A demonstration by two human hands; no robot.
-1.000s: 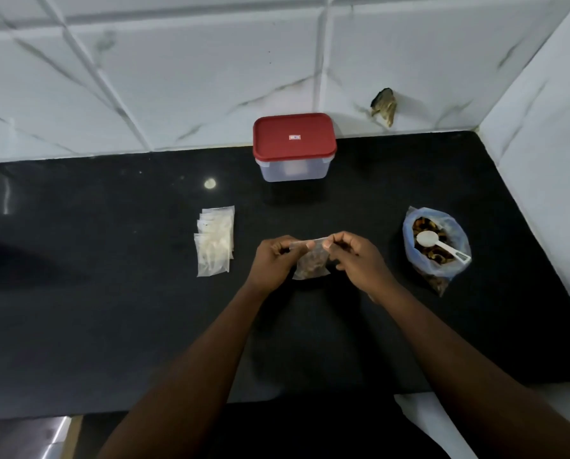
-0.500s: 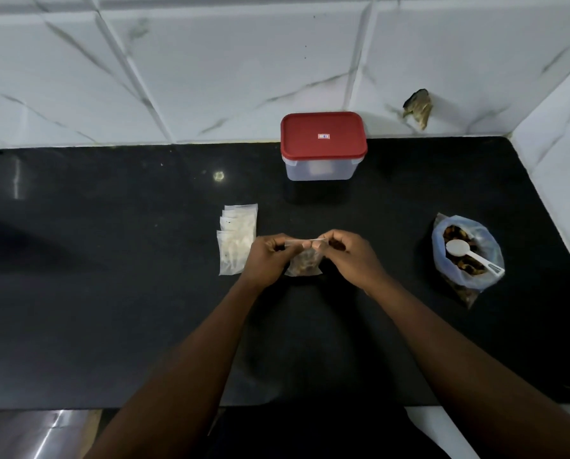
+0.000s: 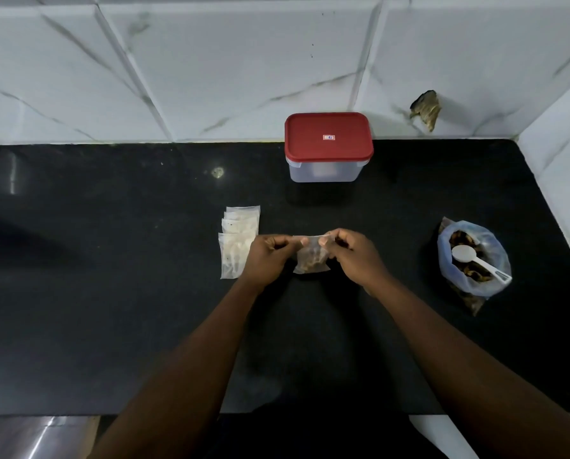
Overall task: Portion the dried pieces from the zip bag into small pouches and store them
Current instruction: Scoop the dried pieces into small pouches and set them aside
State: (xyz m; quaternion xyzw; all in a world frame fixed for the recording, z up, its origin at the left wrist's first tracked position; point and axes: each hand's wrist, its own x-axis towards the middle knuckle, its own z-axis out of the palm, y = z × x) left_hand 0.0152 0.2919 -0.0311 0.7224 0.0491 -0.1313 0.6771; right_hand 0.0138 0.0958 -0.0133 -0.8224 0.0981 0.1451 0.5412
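Pinching the top strip of a small clear plastic pouch (image 3: 310, 250) with both hands, by thumb and forefinger: left hand (image 3: 266, 258) at the strip's left end, right hand (image 3: 353, 256) at its right end, with the other fingers curled in. In the lower half of the pouch, a small heap of brown dried pieces (image 3: 310, 266). Hanging between the hands over the middle of the polished black stone counter (image 3: 111, 309); touching the surface or just above it, impossible to tell. Just left of the left hand, partly hidden behind its knuckles, a fanned stack of empty clear pouches (image 3: 237, 240), flat on the counter. Well apart to the right, near the counter's right edge, a blue-tinted clear zip bag (image 3: 490, 281) with its mouth open, holding more dark brown pieces. Inside it, a white plastic measuring scoop (image 3: 475, 260), bowl up, handle out over the near right rim. Behind the hands, close to the white marble-veined tiled wall (image 3: 210, 61), a translucent rectangular plastic box with a red lid (image 3: 328, 140), lid on. On the wall to the right of the box, a brownish chipped patch (image 3: 426, 109)
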